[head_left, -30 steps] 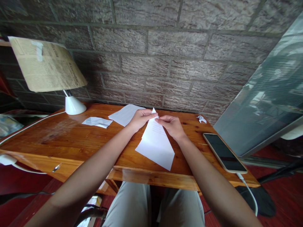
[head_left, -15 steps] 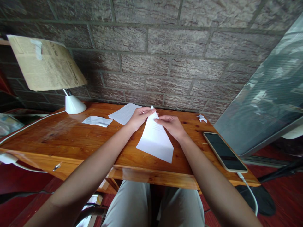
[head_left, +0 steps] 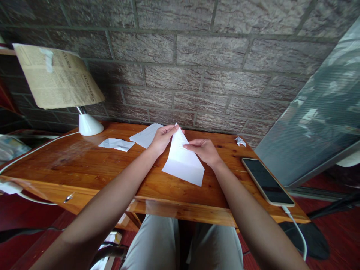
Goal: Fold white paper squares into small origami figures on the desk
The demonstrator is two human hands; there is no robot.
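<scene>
A white sheet of paper point(head_left: 184, 161) with faint print is folded to a point at its far end and widens toward me. My left hand point(head_left: 164, 138) pinches it close to the pointed tip. On its right edge, about halfway along, my right hand point(head_left: 203, 150) grips it between thumb and fingers. The paper is raised at the tip, above the wooden table point(head_left: 157, 187). Behind my left hand lie loose printed sheets point(head_left: 144, 135), partly covered by that hand.
A creased paper piece point(head_left: 116, 144) lies left of the sheets. Farther left stands a lamp point(head_left: 90, 125) with a newspaper shade. On the right are a small folded paper shape point(head_left: 240, 141) and a phone point(head_left: 267, 182) with a charging cable. A brick wall point(head_left: 174, 78) rises behind the table.
The paper's tip has shifted slightly left along with my left hand, and its near edge has risen a little. My right hand stays at the right edge, almost unmoved.
</scene>
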